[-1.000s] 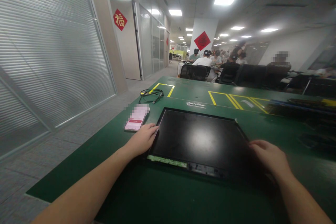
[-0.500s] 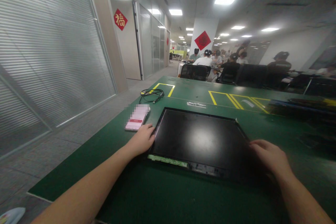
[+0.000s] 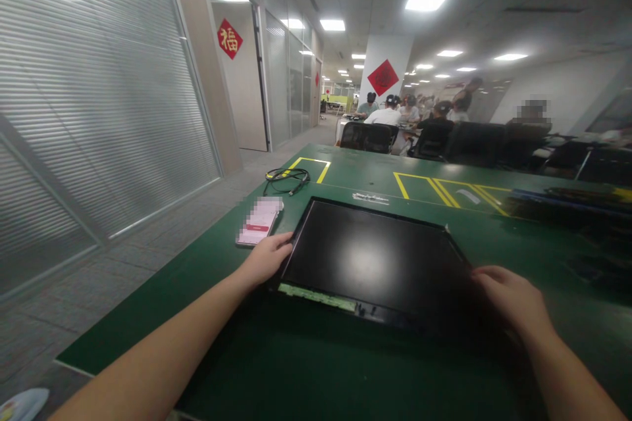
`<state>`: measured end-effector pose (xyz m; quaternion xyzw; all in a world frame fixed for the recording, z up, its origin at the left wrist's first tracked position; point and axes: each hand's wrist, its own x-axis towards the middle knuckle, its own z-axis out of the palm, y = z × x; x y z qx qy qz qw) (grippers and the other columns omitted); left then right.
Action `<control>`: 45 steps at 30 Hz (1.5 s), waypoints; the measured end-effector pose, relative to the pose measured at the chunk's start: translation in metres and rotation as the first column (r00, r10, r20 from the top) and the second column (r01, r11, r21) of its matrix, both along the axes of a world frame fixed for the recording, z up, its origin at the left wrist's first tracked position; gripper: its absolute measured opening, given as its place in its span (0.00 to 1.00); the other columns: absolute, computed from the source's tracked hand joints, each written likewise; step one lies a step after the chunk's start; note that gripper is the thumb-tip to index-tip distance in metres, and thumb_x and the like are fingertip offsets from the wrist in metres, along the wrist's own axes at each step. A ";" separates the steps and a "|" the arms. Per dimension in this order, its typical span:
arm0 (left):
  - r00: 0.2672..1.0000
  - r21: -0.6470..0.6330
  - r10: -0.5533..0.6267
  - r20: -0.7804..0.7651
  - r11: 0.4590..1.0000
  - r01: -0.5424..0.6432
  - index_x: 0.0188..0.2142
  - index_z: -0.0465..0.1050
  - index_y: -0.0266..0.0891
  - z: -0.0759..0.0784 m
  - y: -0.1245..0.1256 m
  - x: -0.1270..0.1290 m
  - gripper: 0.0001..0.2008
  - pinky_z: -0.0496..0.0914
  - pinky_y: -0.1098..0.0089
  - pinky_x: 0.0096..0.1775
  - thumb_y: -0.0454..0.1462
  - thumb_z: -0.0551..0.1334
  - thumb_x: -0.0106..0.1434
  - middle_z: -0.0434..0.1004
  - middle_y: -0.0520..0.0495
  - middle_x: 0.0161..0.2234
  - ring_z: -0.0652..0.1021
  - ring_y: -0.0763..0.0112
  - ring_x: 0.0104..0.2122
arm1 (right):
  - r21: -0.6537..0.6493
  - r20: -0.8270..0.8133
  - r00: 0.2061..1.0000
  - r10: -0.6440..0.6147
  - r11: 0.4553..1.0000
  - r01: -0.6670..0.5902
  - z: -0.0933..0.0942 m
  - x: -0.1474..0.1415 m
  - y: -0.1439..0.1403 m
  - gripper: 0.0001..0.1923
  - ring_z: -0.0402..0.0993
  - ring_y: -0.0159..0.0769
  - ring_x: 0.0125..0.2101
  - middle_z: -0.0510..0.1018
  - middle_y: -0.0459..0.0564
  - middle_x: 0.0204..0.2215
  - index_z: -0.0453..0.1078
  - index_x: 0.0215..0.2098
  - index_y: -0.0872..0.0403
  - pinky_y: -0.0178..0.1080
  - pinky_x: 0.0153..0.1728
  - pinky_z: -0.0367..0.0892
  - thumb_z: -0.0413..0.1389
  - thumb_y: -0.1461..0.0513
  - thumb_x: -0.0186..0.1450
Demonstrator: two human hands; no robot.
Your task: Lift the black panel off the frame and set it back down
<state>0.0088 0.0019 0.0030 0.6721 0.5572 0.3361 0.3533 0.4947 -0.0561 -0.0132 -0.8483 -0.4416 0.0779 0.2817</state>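
Observation:
A black flat display panel (image 3: 375, 256) lies face up in front of me, a bright reflection on its screen. Along its near edge runs a green strip (image 3: 316, 297), with dark parts to the right of it. My left hand (image 3: 266, 256) grips the panel's left edge, fingers closed at the rim. At the opposite edge my right hand (image 3: 513, 296) holds the panel, thumb and fingers pinching the side. The fingertips under the rim are hidden on both sides.
Left of the panel a phone (image 3: 259, 220) lies on the green table (image 3: 345, 375). Behind it sits a coiled black cable (image 3: 289, 177). Yellow tape outlines (image 3: 429, 187) mark the far part. Dark items (image 3: 567, 204) are stacked at right. People sit beyond the table.
The panel's near edge appears slightly raised, and its reflection has shifted left. Both hands keep their hold at the sides. The view has moved a little.

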 end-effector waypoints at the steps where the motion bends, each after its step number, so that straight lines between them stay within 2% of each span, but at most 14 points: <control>1: 0.990 -0.086 0.040 0.136 0.996 -0.029 0.53 0.83 0.40 0.003 -0.002 0.002 0.21 0.79 0.59 0.48 0.36 0.60 0.63 0.89 0.47 0.41 0.86 0.54 0.44 | -0.002 -0.003 1.000 -0.006 1.000 0.006 0.000 0.000 0.000 0.14 0.78 0.51 0.36 0.84 0.53 0.32 0.80 0.28 0.47 0.47 0.37 0.68 0.55 0.52 0.54; 4: 0.893 -0.325 0.223 0.391 0.941 -0.093 0.54 0.81 0.39 0.010 -0.008 0.009 0.22 0.79 0.67 0.33 0.32 0.63 0.61 0.88 0.47 0.31 0.85 0.62 0.31 | -0.010 -0.015 1.000 -0.015 1.000 0.014 0.001 0.000 -0.001 0.13 0.78 0.51 0.36 0.84 0.54 0.32 0.81 0.28 0.48 0.47 0.37 0.69 0.55 0.52 0.54; 6: 0.827 -0.434 0.318 0.464 0.895 -0.102 0.57 0.79 0.38 0.013 -0.010 0.013 0.23 0.77 0.70 0.27 0.29 0.63 0.61 0.87 0.47 0.28 0.83 0.65 0.24 | -0.001 -0.012 1.000 -0.015 1.000 0.015 0.001 0.000 -0.001 0.13 0.78 0.52 0.36 0.84 0.54 0.31 0.80 0.28 0.48 0.47 0.36 0.69 0.55 0.52 0.55; 9: 0.768 -0.507 0.387 0.510 0.857 -0.095 0.60 0.76 0.37 0.017 -0.012 0.018 0.26 0.76 0.71 0.24 0.27 0.63 0.62 0.86 0.48 0.26 0.81 0.67 0.20 | 0.022 0.004 1.000 -0.011 1.000 0.010 -0.002 0.002 -0.001 0.12 0.78 0.51 0.34 0.84 0.54 0.30 0.80 0.27 0.47 0.47 0.35 0.69 0.56 0.52 0.55; 16: 0.710 -0.545 0.440 0.550 0.833 -0.094 0.60 0.73 0.37 0.016 -0.010 0.021 0.25 0.77 0.71 0.24 0.26 0.62 0.64 0.83 0.49 0.25 0.82 0.67 0.21 | 0.001 0.005 1.000 0.000 1.000 0.000 -0.001 0.003 0.000 0.13 0.78 0.51 0.36 0.84 0.54 0.31 0.80 0.28 0.47 0.48 0.37 0.69 0.55 0.52 0.55; 24: 0.705 -0.574 0.480 0.522 0.809 -0.126 0.61 0.69 0.39 0.008 -0.004 0.017 0.25 0.76 0.72 0.24 0.28 0.62 0.65 0.81 0.51 0.25 0.83 0.66 0.22 | -0.016 -0.050 0.999 0.005 1.000 -0.006 0.005 -0.003 -0.002 0.13 0.78 0.51 0.36 0.84 0.54 0.30 0.80 0.29 0.48 0.48 0.38 0.69 0.55 0.52 0.54; 27: 0.712 -0.578 0.462 0.529 0.810 -0.097 0.66 0.64 0.41 0.009 -0.006 0.015 0.31 0.77 0.70 0.26 0.28 0.64 0.64 0.84 0.49 0.28 0.83 0.64 0.23 | -0.006 -0.057 0.998 0.013 1.000 -0.014 0.003 -0.003 -0.001 0.14 0.77 0.51 0.34 0.84 0.54 0.30 0.81 0.29 0.48 0.48 0.36 0.69 0.56 0.52 0.54; 30: 0.736 -0.555 0.406 0.542 0.831 -0.050 0.72 0.54 0.48 0.011 -0.008 0.014 0.41 0.77 0.69 0.25 0.29 0.66 0.63 0.85 0.49 0.33 0.83 0.64 0.22 | -0.002 -0.054 0.998 0.016 1.000 -0.016 0.002 -0.002 0.000 0.14 0.77 0.51 0.34 0.84 0.54 0.31 0.81 0.29 0.48 0.48 0.36 0.68 0.56 0.51 0.53; 32: 0.751 -0.531 0.369 0.548 0.847 -0.029 0.73 0.50 0.52 0.010 -0.009 0.012 0.45 0.77 0.68 0.26 0.29 0.68 0.63 0.86 0.49 0.34 0.83 0.65 0.22 | 0.001 -0.061 0.998 0.017 1.000 -0.017 0.002 -0.002 0.000 0.14 0.77 0.51 0.35 0.84 0.54 0.31 0.81 0.28 0.47 0.48 0.36 0.68 0.56 0.51 0.53; 34: 0.758 -0.524 0.349 0.551 0.852 -0.012 0.73 0.52 0.52 0.009 -0.009 0.011 0.45 0.78 0.68 0.27 0.30 0.70 0.62 0.87 0.49 0.36 0.83 0.65 0.22 | 0.006 -0.072 0.997 0.016 1.000 -0.016 0.004 -0.003 -0.001 0.14 0.77 0.52 0.35 0.84 0.54 0.31 0.80 0.28 0.47 0.48 0.36 0.69 0.56 0.51 0.53; 37: 0.765 -0.521 0.326 0.556 0.854 0.014 0.69 0.61 0.46 0.008 -0.008 0.010 0.39 0.78 0.67 0.28 0.32 0.72 0.61 0.88 0.47 0.37 0.85 0.64 0.25 | 0.005 -0.085 0.996 -0.001 1.000 0.001 0.009 -0.007 -0.004 0.13 0.77 0.52 0.34 0.84 0.54 0.30 0.80 0.27 0.47 0.49 0.37 0.69 0.56 0.52 0.53; 41: 0.784 -0.488 0.289 0.550 0.872 0.020 0.59 0.74 0.39 0.008 -0.006 0.008 0.28 0.78 0.69 0.31 0.34 0.73 0.60 0.88 0.44 0.38 0.85 0.64 0.29 | -0.020 -0.115 0.993 -0.010 1.000 0.007 0.013 -0.012 -0.005 0.13 0.78 0.52 0.35 0.84 0.53 0.30 0.81 0.28 0.47 0.49 0.37 0.69 0.56 0.52 0.53; 45: 0.846 -0.401 0.181 0.502 0.915 0.042 0.46 0.82 0.37 0.009 -0.005 0.004 0.19 0.77 0.68 0.37 0.36 0.76 0.54 0.89 0.44 0.38 0.86 0.62 0.34 | -0.037 -0.139 0.990 -0.002 0.999 -0.003 0.010 -0.008 -0.003 0.14 0.78 0.52 0.34 0.84 0.53 0.29 0.81 0.30 0.48 0.48 0.36 0.69 0.57 0.51 0.53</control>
